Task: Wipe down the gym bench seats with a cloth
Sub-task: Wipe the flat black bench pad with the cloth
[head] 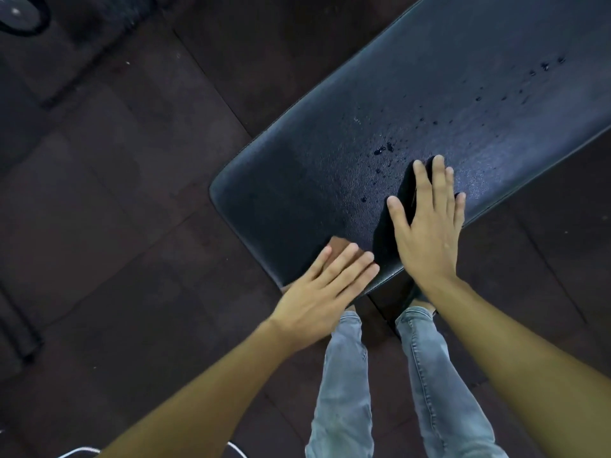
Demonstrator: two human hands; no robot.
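Observation:
A black padded gym bench seat (330,180) runs from the centre to the upper right, with water droplets (383,148) scattered along it. My right hand (426,223) lies flat, fingers spread, pressing a dark cloth (393,226) onto the pad near its near edge. The cloth is almost the same colour as the pad and mostly hidden under the hand. My left hand (327,285) rests flat on the near corner of the seat, holding nothing. Its fingertips touch a small tan patch (337,244) on the pad.
Dark rubber floor tiles (132,193) surround the bench. My legs in grey jeans (344,375) stand right at the bench's near edge. A round dark weight plate (20,11) lies at the top left. A white cable (79,451) shows at the bottom edge.

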